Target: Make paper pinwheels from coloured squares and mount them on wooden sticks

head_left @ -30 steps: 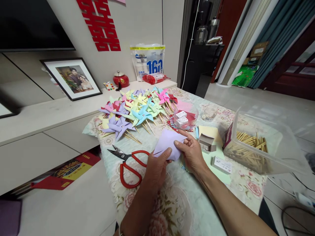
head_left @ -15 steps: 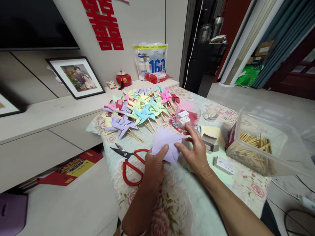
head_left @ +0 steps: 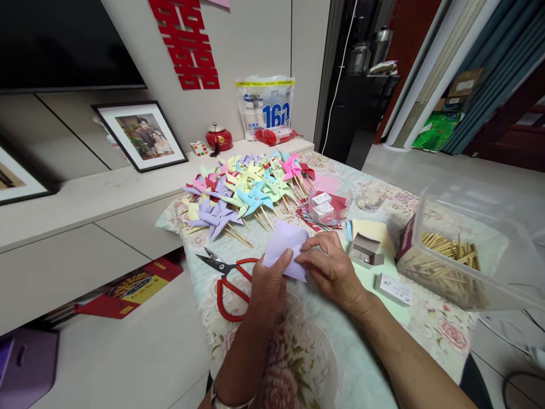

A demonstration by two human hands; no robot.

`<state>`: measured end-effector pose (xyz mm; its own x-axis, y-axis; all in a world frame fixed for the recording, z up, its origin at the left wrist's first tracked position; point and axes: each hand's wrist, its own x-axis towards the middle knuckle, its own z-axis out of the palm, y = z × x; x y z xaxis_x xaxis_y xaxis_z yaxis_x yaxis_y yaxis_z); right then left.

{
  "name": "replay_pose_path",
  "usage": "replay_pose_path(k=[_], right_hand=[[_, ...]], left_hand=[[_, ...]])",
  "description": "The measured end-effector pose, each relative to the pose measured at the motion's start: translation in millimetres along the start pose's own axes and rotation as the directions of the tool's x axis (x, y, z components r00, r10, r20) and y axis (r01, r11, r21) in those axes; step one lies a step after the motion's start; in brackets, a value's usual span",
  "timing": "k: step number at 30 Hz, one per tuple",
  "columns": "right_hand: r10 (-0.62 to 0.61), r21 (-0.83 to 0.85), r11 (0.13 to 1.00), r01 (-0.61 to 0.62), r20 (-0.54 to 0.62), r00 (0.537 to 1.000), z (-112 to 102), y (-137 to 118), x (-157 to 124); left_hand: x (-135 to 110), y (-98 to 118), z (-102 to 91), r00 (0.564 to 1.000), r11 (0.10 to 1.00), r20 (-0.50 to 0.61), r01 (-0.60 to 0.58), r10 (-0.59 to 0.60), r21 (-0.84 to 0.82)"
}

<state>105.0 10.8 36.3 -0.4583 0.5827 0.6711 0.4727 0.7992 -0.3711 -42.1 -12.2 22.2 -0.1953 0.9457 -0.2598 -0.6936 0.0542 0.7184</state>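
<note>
A square of lilac paper (head_left: 283, 241) is held above the table by my left hand (head_left: 272, 278), its thumb pressed on top. At the paper's right edge, the fingers of my right hand (head_left: 334, 267) are bent and pinched on the sheet. Scissors with red handles (head_left: 230, 272) lie just left of my left hand, blades pointing away to the left. Beyond the paper is a pile of finished paper pinwheels (head_left: 251, 193) on wooden sticks, in several colours. An open small grey box (head_left: 366, 250) stands right of my right hand.
A clear plastic bin (head_left: 447, 272) with many short wooden sticks stands at the right. A white small box (head_left: 394, 288) lies on green paper. A clear round dish (head_left: 330, 207) holds small boxes and red paper. A framed photo (head_left: 142, 136) leans on the cabinet behind.
My right hand's fingers have curled in and moved left onto the paper's right side. The whole view has shifted slightly, so things sit a little farther right.
</note>
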Motion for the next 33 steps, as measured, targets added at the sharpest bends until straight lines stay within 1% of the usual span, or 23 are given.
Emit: replay_pose_path(k=[3,10,19,22,24,29,33], right_hand=[[-0.010,-0.014,1.000,0.010,0.016,1.000,-0.1,-1.3,0.1],[-0.062,-0.066,0.996,0.061,-0.026,0.998,-0.2,-2.5,0.7],[-0.063,-0.077,0.995,0.065,0.032,0.998,2.1,-3.9,-0.7],[-0.058,-0.064,0.996,0.059,0.021,0.998,1.8,-1.7,-0.9],[-0.051,-0.048,0.998,0.051,0.009,0.999,0.4,0.4,-0.2],[-0.018,0.014,1.000,0.018,-0.008,1.000,-4.4,6.7,1.6],[0.047,0.061,0.997,-0.046,-0.009,0.999,-6.0,13.0,0.3]], left_hand=[[-0.2,0.7,-0.5,1.000,1.000,0.009,-0.006,0.006,0.019],[0.1,1.1,0.3,1.000,1.000,0.002,-0.011,0.011,0.026],[-2.1,3.0,4.6,1.000,1.000,0.004,0.007,-0.007,0.011],[-2.3,3.0,3.8,1.000,1.000,0.013,0.006,-0.006,0.002],[-2.3,4.3,2.5,0.999,1.000,0.032,0.009,-0.008,-0.010],[-0.1,9.6,-3.6,0.990,0.999,0.132,0.041,-0.041,0.005],[1.3,10.3,-7.1,0.987,0.997,0.146,0.065,-0.070,0.041]])
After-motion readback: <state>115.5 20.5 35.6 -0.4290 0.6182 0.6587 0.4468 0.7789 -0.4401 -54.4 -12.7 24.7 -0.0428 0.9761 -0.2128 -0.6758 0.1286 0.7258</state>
